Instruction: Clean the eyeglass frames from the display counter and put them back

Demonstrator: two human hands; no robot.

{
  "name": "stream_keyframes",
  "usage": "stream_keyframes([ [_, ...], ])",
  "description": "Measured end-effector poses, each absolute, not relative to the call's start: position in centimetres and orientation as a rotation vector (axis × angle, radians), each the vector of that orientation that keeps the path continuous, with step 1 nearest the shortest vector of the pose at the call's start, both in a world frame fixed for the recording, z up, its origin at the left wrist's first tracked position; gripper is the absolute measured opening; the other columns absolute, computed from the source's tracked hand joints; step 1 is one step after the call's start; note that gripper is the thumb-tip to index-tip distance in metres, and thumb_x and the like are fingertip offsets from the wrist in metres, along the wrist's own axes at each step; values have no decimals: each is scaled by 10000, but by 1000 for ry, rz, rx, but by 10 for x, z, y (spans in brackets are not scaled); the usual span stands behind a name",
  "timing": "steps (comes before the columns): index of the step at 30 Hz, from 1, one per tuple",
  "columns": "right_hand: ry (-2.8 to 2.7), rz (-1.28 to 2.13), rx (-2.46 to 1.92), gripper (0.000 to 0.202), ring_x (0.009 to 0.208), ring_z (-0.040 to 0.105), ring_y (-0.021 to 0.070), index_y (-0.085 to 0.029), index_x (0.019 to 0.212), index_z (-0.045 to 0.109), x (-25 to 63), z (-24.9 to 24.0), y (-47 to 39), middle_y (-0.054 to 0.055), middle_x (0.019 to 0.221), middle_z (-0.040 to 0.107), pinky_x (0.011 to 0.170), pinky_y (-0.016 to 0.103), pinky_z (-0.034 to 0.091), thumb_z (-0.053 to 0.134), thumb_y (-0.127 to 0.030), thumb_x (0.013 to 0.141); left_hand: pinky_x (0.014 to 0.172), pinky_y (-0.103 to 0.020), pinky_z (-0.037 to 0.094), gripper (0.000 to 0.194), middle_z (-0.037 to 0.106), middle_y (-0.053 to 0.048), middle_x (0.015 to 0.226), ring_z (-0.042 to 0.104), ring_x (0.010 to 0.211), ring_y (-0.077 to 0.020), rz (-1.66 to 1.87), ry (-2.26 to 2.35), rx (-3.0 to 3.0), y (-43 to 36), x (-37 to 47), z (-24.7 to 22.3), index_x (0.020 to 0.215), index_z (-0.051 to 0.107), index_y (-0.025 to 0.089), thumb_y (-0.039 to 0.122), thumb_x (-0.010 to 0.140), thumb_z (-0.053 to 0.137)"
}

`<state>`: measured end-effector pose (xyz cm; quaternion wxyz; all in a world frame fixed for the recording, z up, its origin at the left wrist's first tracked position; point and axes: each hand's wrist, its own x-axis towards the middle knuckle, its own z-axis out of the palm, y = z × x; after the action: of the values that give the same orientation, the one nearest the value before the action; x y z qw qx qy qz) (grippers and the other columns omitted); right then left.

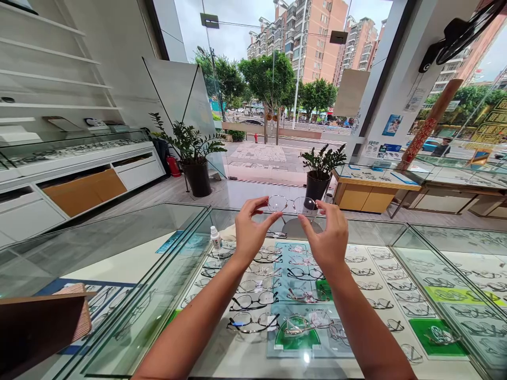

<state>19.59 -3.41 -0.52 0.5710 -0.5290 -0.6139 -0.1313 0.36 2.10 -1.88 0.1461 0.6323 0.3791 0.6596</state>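
Thin-rimmed round eyeglasses (293, 201) are held up level above the far part of a glass display case (178, 295). My left hand (252, 227) pinches their left end between thumb and fingers. At the other end, my right hand (328, 232) grips the frame near the hinge in the same way. The lenses are see-through, with the doorway behind them. Below my arms, rows of eyeglasses (253, 301) lie inside the case on white and pale blue panels. A small white bottle (215, 237) stands on the glass to the left of my left hand.
A grey round object (299, 227), partly hidden, sits behind my hands. Brown box-like object (43, 322) at lower left. Two potted plants (197, 174) (317, 184) flank the glass door. More display counters (376, 190) line the right side, and a wall fan (455, 39) hangs above.
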Motion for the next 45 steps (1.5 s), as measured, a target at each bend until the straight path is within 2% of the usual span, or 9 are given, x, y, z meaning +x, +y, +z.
stream_keyframes([
  [6,-1441,118,-1117,499,1263,686,318,-226,1407,681,200,-5,-30,147,1391,738,1030,521,552,688,-492,984,967,-491,610,498,769,-111,1100,735,1070,-285,2442,1199,2050,16,2,-18,1168,730,208,477,791,913],
  [11,-1234,407,-1027,417,1196,739,300,-222,1259,786,205,-4,-26,138,1318,787,1018,507,579,682,-521,987,962,-479,608,481,772,-104,1091,741,1048,-277,2474,1164,2135,16,0,-17,1172,718,211,467,810,902],
  [18,-1067,619,-906,299,1117,765,273,-238,1087,830,205,2,-32,115,1197,829,1002,466,588,798,-475,907,931,-438,639,555,748,-109,1232,716,1161,-265,2374,949,2104,13,0,-15,1316,686,230,355,822,908],
  [21,-1024,762,-820,254,1101,771,262,-251,1038,837,205,7,-37,95,1156,842,1035,461,573,843,-444,871,943,-433,639,573,729,-121,1346,689,1266,-286,2270,869,2034,16,-1,-15,1355,678,248,363,837,894],
  [26,-992,898,-741,232,1051,783,250,-251,1006,841,203,13,-44,84,1097,852,1061,473,559,878,-413,844,1099,-494,586,593,731,-131,1390,703,1283,-293,2086,917,1894,17,-2,-14,1387,690,242,420,852,874],
  [31,-976,916,-732,238,1025,783,250,-240,992,838,201,14,-46,87,1069,854,1049,479,565,887,-403,826,1218,-522,493,605,726,-117,1409,659,1361,-298,2025,907,1861,16,-3,-12,1392,704,247,399,836,889],
  [38,-1058,937,-744,184,979,773,238,-247,977,836,205,14,-46,69,1026,848,1035,457,558,848,-369,840,1167,-473,537,606,715,-119,1416,672,1335,-278,1950,754,1838,24,-10,-13,1400,684,257,347,838,893],
  [42,-1205,942,-826,231,1059,734,248,-263,1043,826,212,13,-42,59,1061,820,1007,421,545,779,-415,875,1088,-447,575,597,729,-112,1374,691,1264,-261,1804,740,2080,22,-18,-4,1403,684,271,344,846,886],
  [45,-1357,921,-962,229,1032,710,250,-262,1008,820,214,12,-40,60,1084,801,947,403,538,784,-442,871,1070,-446,575,584,747,-107,1340,699,1232,-257,1644,685,2298,16,-20,4,1396,684,269,350,852,881],
])
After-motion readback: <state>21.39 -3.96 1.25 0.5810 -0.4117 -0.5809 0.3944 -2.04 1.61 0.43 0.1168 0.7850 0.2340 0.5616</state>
